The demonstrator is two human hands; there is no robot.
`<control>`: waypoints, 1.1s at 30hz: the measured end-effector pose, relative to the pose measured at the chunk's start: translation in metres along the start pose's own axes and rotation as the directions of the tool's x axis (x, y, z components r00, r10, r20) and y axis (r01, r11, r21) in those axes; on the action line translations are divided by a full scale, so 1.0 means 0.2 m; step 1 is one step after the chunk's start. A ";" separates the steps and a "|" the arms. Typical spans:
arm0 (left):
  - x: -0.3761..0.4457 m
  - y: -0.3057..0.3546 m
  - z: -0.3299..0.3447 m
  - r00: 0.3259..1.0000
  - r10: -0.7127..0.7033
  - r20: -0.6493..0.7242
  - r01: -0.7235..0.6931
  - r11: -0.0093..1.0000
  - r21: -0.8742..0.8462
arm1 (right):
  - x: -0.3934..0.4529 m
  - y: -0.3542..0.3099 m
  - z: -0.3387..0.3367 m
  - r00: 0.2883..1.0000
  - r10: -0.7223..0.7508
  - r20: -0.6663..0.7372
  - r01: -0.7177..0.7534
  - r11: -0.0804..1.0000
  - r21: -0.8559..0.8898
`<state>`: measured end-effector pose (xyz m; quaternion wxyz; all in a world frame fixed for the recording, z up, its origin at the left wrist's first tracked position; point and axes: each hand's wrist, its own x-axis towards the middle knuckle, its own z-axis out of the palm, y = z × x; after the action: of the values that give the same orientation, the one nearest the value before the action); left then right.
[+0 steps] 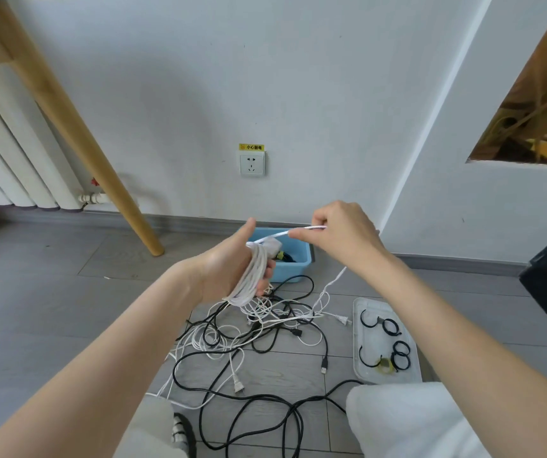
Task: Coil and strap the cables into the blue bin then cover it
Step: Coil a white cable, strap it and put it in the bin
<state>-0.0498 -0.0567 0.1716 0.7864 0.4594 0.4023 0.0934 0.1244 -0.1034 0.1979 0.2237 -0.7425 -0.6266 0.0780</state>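
My left hand (229, 269) grips the white coil (252, 276) as a spool; right hand (338, 233) pinches the cable's free run taut to wrap, bin (295, 259) behind.

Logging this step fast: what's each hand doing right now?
Left hand: grips a white cable coil wound around it.
Right hand: pinches the same cable's free stretch.

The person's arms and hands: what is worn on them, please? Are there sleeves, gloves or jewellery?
Both forearms are bare as far as the picture shows; no sleeve edge is in view. The left hand and the right hand wear no gloves. No watch or bracelet is visible at either wrist, and no ring shows on the visible fingers.
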 end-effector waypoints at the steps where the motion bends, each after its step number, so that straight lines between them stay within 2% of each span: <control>1: 0.01 0.00 -0.02 0.996 0.018 -0.085 -0.023 0.997 -0.068 | 0.00 -0.01 0.00 0.998 -0.053 0.022 0.052 0.998 0.046; 4: 0.03 0.03 -0.08 0.941 0.067 -0.331 -0.177 0.932 -0.316 | -0.02 -0.03 0.01 0.974 -0.201 0.105 0.173 0.958 0.227; 8: 0.00 0.08 -0.12 0.835 0.115 -0.538 -0.424 0.758 -0.496 | -0.04 -0.08 0.03 0.935 -0.269 0.231 0.163 0.905 0.393; 11: -0.02 0.09 -0.14 0.768 0.121 -0.629 -0.526 0.680 -0.511 | -0.06 -0.11 0.04 0.867 -0.281 0.411 0.029 0.853 0.521; 14: -0.02 0.12 -0.10 0.698 0.157 -0.698 -0.593 0.673 -0.442 | -0.07 -0.12 0.04 0.723 -0.350 0.595 -0.128 0.780 0.613; 18: 0.00 0.15 -0.03 0.635 0.265 -0.725 -0.661 0.672 -0.334 | -0.06 -0.09 -0.03 0.548 -0.491 0.677 -0.292 0.646 0.705; 22: 0.01 0.20 0.00 0.660 0.390 -0.642 -0.673 0.686 -0.276 | -0.06 -0.07 -0.09 0.435 -0.586 0.684 -0.338 0.598 0.727; 24: -0.02 0.22 0.02 0.659 0.441 -0.609 -0.701 0.653 -0.286 | -0.06 -0.08 -0.09 0.394 -0.527 0.753 -0.361 0.665 0.654; 26: -0.05 0.24 0.02 0.686 0.465 -0.560 -0.706 0.609 -0.360 | -0.08 -0.07 -0.05 0.364 -0.394 0.844 -0.285 0.816 0.503; 27: -0.07 0.24 0.00 0.710 0.465 -0.529 -0.695 0.587 -0.415 | -0.09 -0.06 -0.01 0.370 -0.300 0.879 -0.174 0.907 0.383; 28: -0.09 0.24 -0.01 0.728 0.464 -0.505 -0.682 0.565 -0.464 | -0.09 -0.03 0.04 0.412 -0.183 0.893 -0.027 0.977 0.213; 29: -0.10 0.24 -0.03 0.742 0.463 -0.485 -0.670 0.551 -0.498 | -0.07 0.01 0.08 0.507 -0.053 0.860 0.095 0.995 0.006; 30: -0.11 0.24 -0.05 0.755 0.465 -0.464 -0.656 0.545 -0.522 | -0.05 0.06 0.11 0.644 0.065 0.762 0.126 0.974 -0.190; 31: -0.12 0.23 -0.07 0.772 0.469 -0.430 -0.636 0.552 -0.539 | -0.03 0.08 0.12 0.778 0.142 0.612 0.061 0.953 -0.298; 32: -0.13 0.23 -0.08 0.794 0.471 -0.384 -0.606 0.567 -0.558 | 0.00 0.11 0.12 0.864 0.175 0.471 -0.055 0.965 -0.257; 33: -0.13 0.22 -0.08 0.818 0.470 -0.331 -0.571 0.596 -0.565 | 0.03 0.12 0.11 0.911 0.194 0.364 -0.175 0.981 -0.083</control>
<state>-0.0681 -0.0352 0.2176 0.8000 0.2514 0.2498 0.4842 0.1378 -0.0950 0.1691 0.0752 -0.7754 -0.5863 0.2222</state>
